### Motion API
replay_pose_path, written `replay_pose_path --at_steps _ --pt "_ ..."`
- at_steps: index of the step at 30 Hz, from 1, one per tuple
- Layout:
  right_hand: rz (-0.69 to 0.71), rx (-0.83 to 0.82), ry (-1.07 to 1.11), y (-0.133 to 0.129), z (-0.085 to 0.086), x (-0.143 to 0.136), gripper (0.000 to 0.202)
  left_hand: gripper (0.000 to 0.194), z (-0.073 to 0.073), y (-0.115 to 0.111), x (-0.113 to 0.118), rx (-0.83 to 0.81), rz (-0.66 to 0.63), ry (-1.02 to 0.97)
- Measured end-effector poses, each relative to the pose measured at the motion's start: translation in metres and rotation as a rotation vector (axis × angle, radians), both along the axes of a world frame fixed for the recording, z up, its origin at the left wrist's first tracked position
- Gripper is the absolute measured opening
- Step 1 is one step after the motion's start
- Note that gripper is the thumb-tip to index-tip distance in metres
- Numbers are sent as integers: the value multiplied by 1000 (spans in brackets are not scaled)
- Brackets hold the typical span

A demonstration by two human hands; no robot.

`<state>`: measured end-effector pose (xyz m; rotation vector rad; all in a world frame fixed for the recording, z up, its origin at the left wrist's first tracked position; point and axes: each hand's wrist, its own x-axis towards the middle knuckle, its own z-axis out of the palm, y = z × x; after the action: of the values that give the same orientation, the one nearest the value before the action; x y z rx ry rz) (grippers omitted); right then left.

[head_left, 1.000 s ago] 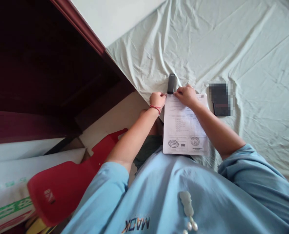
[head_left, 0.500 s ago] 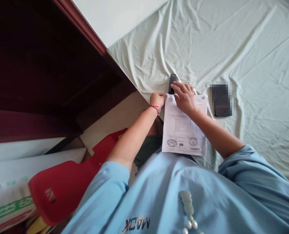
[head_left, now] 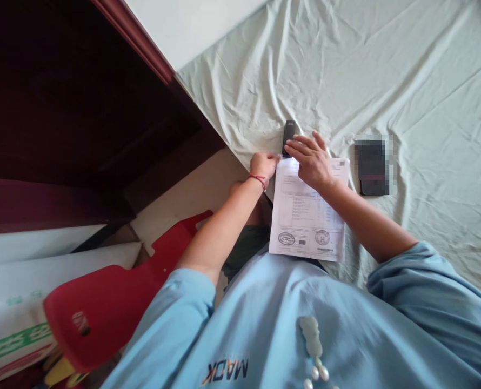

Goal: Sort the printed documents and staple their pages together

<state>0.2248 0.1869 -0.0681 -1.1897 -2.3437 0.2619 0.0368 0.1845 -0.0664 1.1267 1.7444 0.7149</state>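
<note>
A pale, creased cloth [head_left: 439,124] spreads across the far side, with a dark cabinet [head_left: 62,97] to the left. The person's blue shirt [head_left: 273,308] fills the foreground, and a red chair [head_left: 111,308] stands at the lower left. The papers [head_left: 305,216] lie at the edge of the cloth, their near edge against the shirt, their top edge just beside the stapler. The right hand [head_left: 314,162] has changed most: 1 second ago its fingers were bunched at the papers' top edge, and now they are spread apart, laid over the near end of the stapler [head_left: 289,129] and gripping nothing. The left hand [head_left: 264,163] has stayed put, thumb and fingers together, seemingly pinching the papers' top left corner. So the work appears to be split between 2 hands, 1 steadying the corner and 1 on the stapler; whether it presses down cannot be told. Right of the papers, well apart, lies a pixelated dark slab [head_left: 373,165]. Smallest are 2 round stamps [head_left: 286,238] near the papers' bottom edge and a red bracelet [head_left: 259,177] on the left wrist.
</note>
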Motion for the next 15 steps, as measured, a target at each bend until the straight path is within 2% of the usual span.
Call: replay_pose_path --at_steps 9,15 --pt "50 -45 -23 -4 3 -1 60 16 -8 2 -1 33 -5 6" --pt "23 -43 -45 -8 3 -1 60 18 6 -4 0 -123 63 -203"
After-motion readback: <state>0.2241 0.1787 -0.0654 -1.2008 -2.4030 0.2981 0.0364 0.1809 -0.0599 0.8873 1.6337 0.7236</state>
